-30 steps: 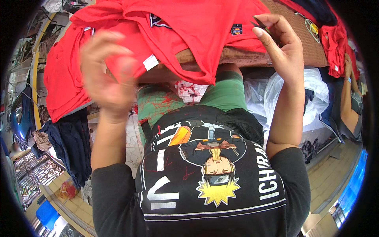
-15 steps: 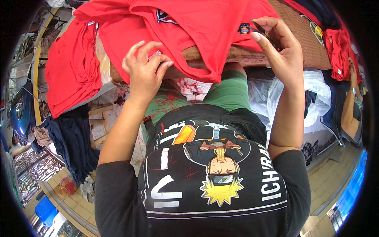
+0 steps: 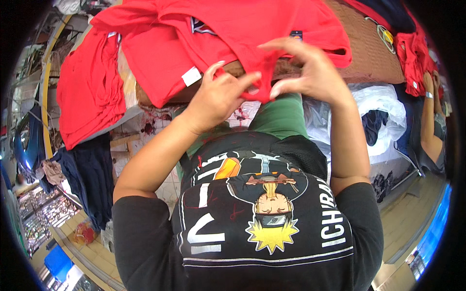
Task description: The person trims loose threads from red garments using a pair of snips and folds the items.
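Note:
A red garment (image 3: 233, 29) with a dark emblem and a small dark label lies spread before me, its narrow edge hanging over my lap. At this hanging edge my left hand (image 3: 218, 97) is closed, pinching the cloth between its fingers. My right hand (image 3: 310, 75) is beside the same edge, thumb and forefinger spread apart around the cloth; motion blurs it, and its other fingers are hidden. Between the garment's folds, left of my left hand, a white tag (image 3: 191, 76) shows.
A brown padded surface (image 3: 374, 53) supports the garment. More red clothing (image 3: 90, 82) hangs at the left, above dark cloth (image 3: 90, 174). Clear plastic wrapping (image 3: 388, 116) lies to the right. Another person's arm (image 3: 428, 121) reaches to red cloth (image 3: 412, 63) at far right.
Both hands have come inward to the hanging edge of the garment, and my left hand has taken hold of it. A dark thing seen earlier in my right hand is now hidden.

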`<state>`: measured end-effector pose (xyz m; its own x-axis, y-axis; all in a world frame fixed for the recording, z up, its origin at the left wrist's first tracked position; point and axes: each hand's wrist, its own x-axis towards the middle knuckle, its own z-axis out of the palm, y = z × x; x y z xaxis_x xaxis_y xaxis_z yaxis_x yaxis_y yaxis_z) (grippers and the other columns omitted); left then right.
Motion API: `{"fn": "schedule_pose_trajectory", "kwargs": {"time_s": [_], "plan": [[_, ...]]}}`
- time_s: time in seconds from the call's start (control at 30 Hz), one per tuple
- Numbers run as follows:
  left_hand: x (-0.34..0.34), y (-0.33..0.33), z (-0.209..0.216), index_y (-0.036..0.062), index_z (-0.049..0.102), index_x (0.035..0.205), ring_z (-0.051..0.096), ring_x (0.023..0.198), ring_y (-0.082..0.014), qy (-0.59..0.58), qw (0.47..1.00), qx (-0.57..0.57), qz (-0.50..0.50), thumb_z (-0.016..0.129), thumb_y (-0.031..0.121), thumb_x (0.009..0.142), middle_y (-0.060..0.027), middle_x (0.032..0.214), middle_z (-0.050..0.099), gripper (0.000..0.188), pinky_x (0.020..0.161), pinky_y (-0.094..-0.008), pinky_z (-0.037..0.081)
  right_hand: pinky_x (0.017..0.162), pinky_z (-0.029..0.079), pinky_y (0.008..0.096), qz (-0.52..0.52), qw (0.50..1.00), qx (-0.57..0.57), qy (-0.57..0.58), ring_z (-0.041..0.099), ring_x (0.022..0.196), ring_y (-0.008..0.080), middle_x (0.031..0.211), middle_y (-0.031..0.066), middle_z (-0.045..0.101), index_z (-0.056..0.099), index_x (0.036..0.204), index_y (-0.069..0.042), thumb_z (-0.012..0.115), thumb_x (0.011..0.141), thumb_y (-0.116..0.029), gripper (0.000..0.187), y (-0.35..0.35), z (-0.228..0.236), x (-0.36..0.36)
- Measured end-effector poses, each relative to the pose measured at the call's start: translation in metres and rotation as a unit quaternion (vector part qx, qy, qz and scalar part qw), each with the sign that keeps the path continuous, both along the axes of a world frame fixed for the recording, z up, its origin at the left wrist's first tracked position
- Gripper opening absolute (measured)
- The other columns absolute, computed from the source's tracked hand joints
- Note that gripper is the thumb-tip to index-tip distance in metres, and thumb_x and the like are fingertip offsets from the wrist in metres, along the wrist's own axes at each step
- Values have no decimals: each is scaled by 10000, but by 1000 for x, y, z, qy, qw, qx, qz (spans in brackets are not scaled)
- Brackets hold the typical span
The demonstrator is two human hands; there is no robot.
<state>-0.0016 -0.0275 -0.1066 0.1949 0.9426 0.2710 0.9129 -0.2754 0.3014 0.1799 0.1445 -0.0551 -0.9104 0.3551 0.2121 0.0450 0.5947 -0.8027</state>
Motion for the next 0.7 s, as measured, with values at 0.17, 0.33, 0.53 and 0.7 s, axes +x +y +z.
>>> {"fn": "schedule_pose_trajectory", "kwargs": {"time_s": [0.17, 0.33, 0.53, 0.7], "plan": [[-24, 43, 62, 116, 509, 1268, 627, 882, -178, -382, 916, 115, 48, 639, 199, 883, -94, 968, 597, 415, 807, -287, 490, 844, 493, 292, -86, 996, -18, -18, 625, 938, 153, 1031, 107, 669, 602, 1125, 8, 794, 733, -177, 474, 4, -26, -9], [-32, 48, 72, 200, 618, 1158, 602, 961, -304, -9, 982, 93, 162, 702, 189, 791, -133, 1194, 542, 376, 877, -334, 471, 766, 493, 253, -148, 971, -162, 99, 594, 824, 71, 903, 44, 680, 644, 983, 18, 699, 859, -157, 222, 13, -5, -21], [-36, 52, 80, 35, 653, 1039, 635, 806, -147, -602, 792, -68, 72, 612, 157, 894, -80, 1020, 657, 193, 767, -240, 489, 656, 442, 214, -122, 983, -120, 71, 518, 710, 40, 733, -34, 613, 654, 839, 3, 657, 903, -234, 246, 31, 11, -21], [-33, 53, 62, 60, 635, 893, 361, 452, -7, -780, 610, -137, 32, 488, 199, 962, 42, 710, 561, 214, 356, -176, 198, 598, 391, 202, -98, 970, -205, 85, 436, 660, 17, 681, -90, 515, 630, 760, -25, 618, 932, -256, 288, 34, 7, -26]]}}
